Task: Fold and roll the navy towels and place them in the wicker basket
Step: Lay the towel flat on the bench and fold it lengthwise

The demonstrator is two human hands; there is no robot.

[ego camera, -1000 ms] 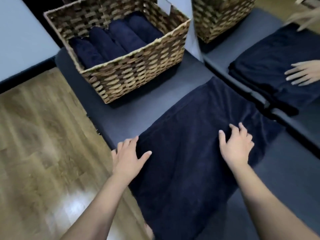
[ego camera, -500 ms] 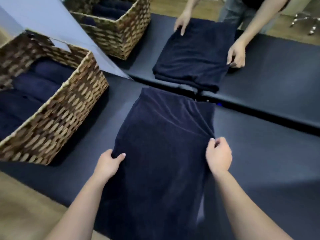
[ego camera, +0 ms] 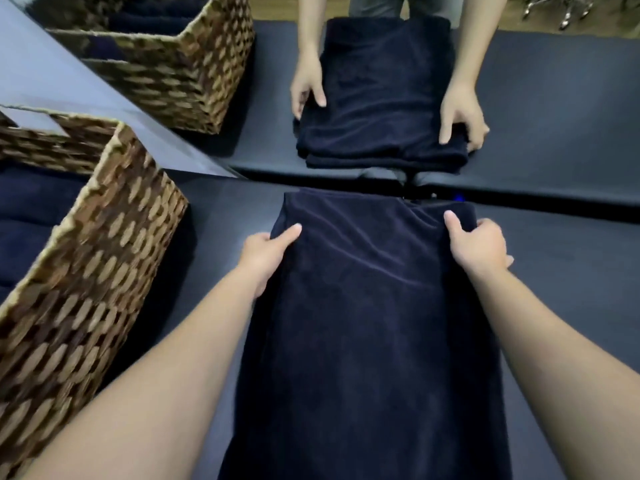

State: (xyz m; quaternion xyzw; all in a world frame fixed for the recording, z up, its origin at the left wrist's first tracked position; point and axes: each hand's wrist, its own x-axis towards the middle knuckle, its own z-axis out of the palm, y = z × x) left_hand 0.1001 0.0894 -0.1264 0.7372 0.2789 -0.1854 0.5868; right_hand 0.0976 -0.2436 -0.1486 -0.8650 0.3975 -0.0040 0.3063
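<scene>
A long navy towel lies folded lengthwise on the dark table, running from the near edge to the far seam. My left hand grips its left edge near the far end, thumb on top of the cloth. My right hand grips the right edge at the same height, thumb on top and fingers curled under. The wicker basket stands at the left, and rolled navy towels lie inside it.
Across the seam another person's two hands hold a folded navy towel on a second dark table. A second wicker basket stands at the far left, behind a slanted pale panel.
My view swung from the basket toward the table's far side. Both hands slid forward along the towel's edges to its far end and took hold of them.
</scene>
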